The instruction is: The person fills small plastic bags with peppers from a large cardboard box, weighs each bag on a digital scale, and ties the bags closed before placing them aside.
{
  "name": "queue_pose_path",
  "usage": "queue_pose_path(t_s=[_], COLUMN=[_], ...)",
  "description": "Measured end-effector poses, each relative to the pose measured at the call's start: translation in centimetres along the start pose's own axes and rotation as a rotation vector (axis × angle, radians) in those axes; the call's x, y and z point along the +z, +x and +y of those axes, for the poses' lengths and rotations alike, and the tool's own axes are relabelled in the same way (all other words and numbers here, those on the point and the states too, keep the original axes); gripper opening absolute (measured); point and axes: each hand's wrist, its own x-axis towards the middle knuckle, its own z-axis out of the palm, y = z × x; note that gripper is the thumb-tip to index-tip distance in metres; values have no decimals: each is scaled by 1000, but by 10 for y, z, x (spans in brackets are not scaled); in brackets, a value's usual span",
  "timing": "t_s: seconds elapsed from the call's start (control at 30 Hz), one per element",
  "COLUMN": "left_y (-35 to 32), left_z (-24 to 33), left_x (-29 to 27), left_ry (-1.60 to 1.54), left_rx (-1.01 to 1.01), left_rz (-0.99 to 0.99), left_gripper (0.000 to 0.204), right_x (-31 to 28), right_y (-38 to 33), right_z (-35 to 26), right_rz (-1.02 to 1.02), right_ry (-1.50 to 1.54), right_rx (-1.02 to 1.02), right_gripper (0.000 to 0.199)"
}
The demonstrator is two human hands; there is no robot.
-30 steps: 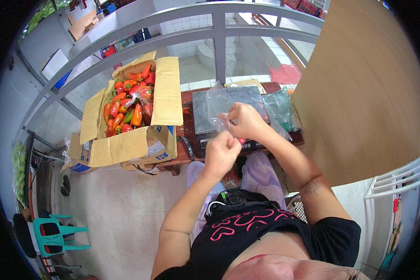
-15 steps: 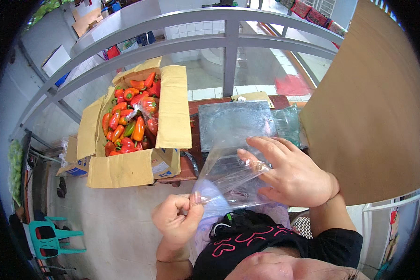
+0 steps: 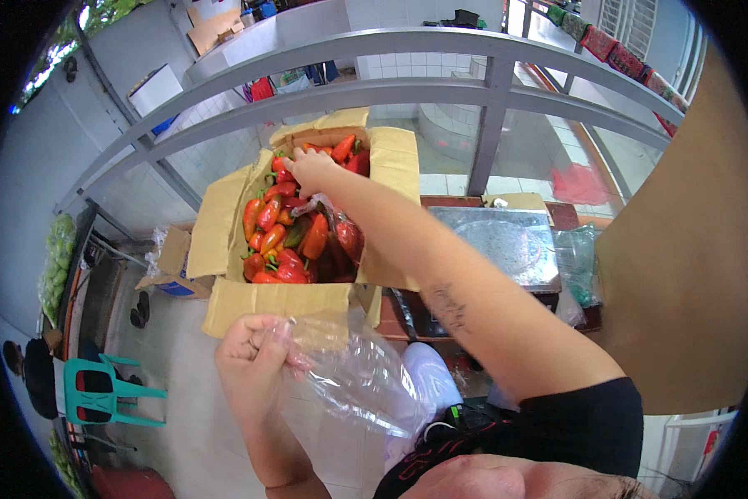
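Observation:
In my left hand (image 3: pixel 261 353) I pinch the mouth edge of a clear plastic bag (image 3: pixel 353 382), which hangs out to the right above my lap. My right hand (image 3: pixel 311 170) is inside the cardboard box (image 3: pixel 390 170), over the far part of the pile of red and orange peppers (image 3: pixel 270 212). Its fingers look parted and touch or nearly touch the peppers; their tips are partly hidden. A crumpled piece of clear plastic (image 3: pixel 320 204) lies on the peppers, near my right wrist. My right forearm crosses the box's right flap.
A flat metal-topped scale (image 3: pixel 503 241) stands on the brown table, with a greenish plastic bag (image 3: pixel 577 258) beside it. Grey railings (image 3: pixel 494 125) run behind the box. A large brown panel (image 3: pixel 681 274) rises at the right. A green chair (image 3: pixel 91 391) stands at the lower left.
My right hand has left the plastic bag and reached far left into the pepper box. My left hand has kept the bag and moved left with it. The view has shifted left.

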Motion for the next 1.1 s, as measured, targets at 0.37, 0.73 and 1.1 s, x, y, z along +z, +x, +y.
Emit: queue_pose_path(t_s=[0.37,0.73,1.1], left_y=[44,171,224], left_z=[-22,87,28], left_x=[-14,-10,8], left_ry=[-87,417,1024], left_rx=[-61,472,786], left_rz=[-67,294,319], left_gripper=[10,23,25], right_x=[38,22,-90], right_y=[30,14,-12], right_z=[-16,9,66], right_rz=[-93,349,824], right_ry=[67,330,1200], right_rx=[345,348,-169], right_gripper=[82,61,56])
